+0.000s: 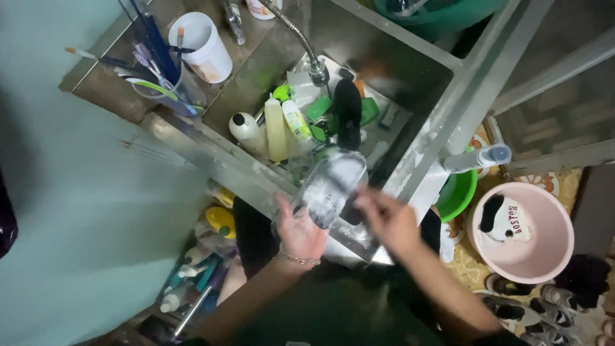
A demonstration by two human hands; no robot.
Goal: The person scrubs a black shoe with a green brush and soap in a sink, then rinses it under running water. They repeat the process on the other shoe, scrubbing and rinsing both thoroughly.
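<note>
Clear glass jar (330,186), soapy inside, tilted over sink edge

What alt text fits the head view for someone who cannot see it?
Over a steel sink, the left hand holds a clear soapy bottle while the blurred right hand is at its base. Bottles crowd the sink's left side; a pink basin sits on the floor.

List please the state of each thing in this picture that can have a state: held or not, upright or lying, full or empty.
clear bottle: tilted over the sink, soapy foam inside
left hand: holding the clear bottle from below
right hand: blurred, beside the bottle's lower end
white cup: upright, contents not visible
pink basin: on the floor, a cap inside
green basin: partly hidden under the sink edge
tap: no water visible
</note>
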